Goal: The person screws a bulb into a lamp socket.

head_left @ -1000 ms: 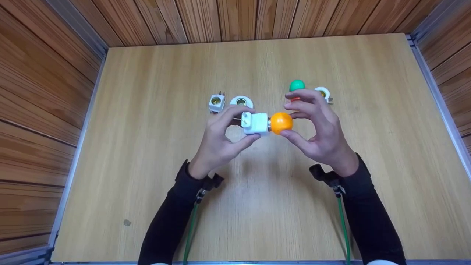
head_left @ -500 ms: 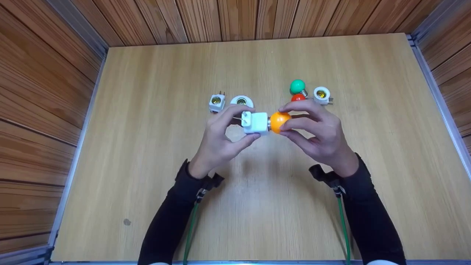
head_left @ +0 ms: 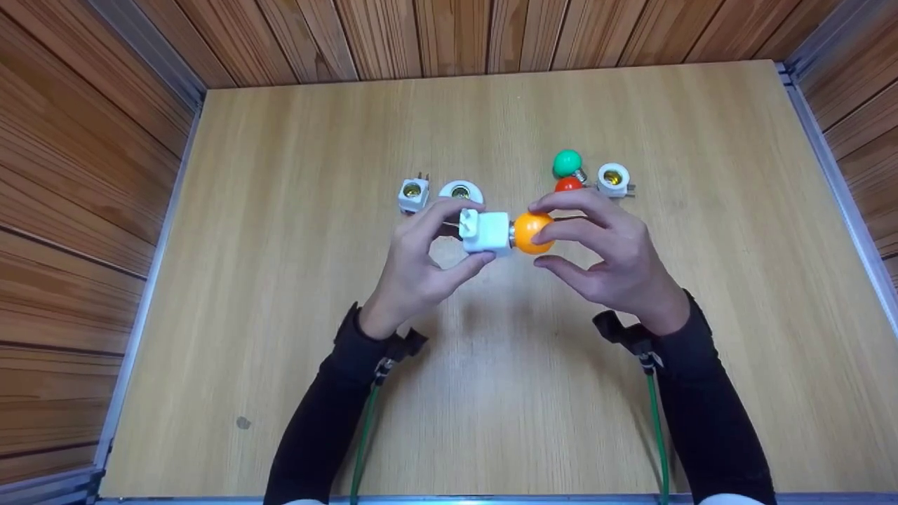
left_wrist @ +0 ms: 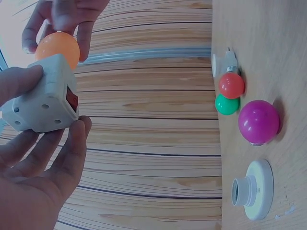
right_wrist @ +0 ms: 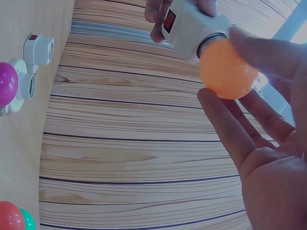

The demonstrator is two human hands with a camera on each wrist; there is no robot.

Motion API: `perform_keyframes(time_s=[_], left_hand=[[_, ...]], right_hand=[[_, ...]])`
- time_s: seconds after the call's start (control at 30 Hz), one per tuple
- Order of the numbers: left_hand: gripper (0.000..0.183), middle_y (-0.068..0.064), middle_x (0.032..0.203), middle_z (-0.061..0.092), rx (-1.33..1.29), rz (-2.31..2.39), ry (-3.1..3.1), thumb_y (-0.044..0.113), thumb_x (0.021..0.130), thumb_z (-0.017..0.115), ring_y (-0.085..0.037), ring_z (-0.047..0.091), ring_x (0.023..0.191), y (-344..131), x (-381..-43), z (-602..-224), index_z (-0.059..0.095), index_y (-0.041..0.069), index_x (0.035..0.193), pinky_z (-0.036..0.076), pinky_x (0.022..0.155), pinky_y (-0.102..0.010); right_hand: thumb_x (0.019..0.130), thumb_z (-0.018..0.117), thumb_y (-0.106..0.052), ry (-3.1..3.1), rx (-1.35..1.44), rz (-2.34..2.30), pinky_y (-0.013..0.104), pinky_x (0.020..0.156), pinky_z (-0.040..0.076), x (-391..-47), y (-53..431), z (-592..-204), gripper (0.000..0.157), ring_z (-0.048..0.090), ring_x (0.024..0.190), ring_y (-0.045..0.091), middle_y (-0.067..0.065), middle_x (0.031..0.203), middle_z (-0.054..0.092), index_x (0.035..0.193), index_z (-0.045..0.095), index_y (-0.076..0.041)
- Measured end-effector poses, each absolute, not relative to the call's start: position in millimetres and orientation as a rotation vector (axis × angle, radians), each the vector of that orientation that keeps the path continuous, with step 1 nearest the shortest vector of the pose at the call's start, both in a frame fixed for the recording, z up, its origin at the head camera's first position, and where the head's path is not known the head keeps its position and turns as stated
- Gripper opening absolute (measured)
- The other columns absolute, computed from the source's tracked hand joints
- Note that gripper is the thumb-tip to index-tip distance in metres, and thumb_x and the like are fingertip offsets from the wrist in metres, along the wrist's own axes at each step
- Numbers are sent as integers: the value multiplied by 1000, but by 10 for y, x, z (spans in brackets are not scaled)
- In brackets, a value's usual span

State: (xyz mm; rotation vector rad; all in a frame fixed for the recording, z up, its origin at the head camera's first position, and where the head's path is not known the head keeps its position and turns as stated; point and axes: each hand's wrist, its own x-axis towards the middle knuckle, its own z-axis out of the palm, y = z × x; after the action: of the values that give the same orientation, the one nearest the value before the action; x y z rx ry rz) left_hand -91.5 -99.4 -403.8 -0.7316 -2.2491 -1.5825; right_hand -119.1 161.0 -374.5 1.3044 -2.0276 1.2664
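My left hand [head_left: 428, 256] grips a white plug-in lamp socket [head_left: 485, 231] between thumb and fingers, its pins pointing left. A red switch [right_wrist: 169, 21] shows on the socket's side in the right wrist view. The orange light bulb [head_left: 531, 233] sits at the socket's mouth, with a little of its metal base showing. My right hand [head_left: 610, 256] has its fingers curved round the bulb from the right, fingertips on the globe and thumb just at its near side. Both things are held up over the table.
Beyond my hands lie a green bulb [head_left: 567, 163], a red bulb [head_left: 568, 184] and a white socket [head_left: 613, 179] on the right. A square socket [head_left: 413, 194] and a round-based socket [head_left: 461, 191] stand left. A purple bulb [left_wrist: 259, 121] lies near them. Wood panels [head_left: 456, 38] border the table.
My right fingers close on the orange bulb, turn it slightly, then loosen, with the thumb drawing off its near side. The left hand and socket stay nearly still.
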Motion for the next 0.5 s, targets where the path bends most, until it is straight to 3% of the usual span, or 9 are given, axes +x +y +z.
perform_keyframes(time_s=[0.17, 0.5], left_hand=[[49, -14, 125, 74, -731, -1585, -2246, 15, 90, 86, -21, 71, 109, -994, -912, -4034, 65, -2, 131, 65, 94, -31], [50, -14, 126, 74, -736, -1596, -2244, 15, 90, 86, -22, 71, 110, -995, -912, -4036, 65, -2, 131, 65, 94, -33]], right_hand=[[71, 88, 17, -2037, 1299, 1227, 17, 113, 52, -1186, 1595, -3741, 38, 68, 114, 29, 23, 117, 71, 102, 76, -1], [73, 85, 19, -2041, 1283, 1236, 17, 112, 53, -1180, 1589, -3742, 39, 69, 111, 30, 22, 116, 72, 104, 75, -2]])
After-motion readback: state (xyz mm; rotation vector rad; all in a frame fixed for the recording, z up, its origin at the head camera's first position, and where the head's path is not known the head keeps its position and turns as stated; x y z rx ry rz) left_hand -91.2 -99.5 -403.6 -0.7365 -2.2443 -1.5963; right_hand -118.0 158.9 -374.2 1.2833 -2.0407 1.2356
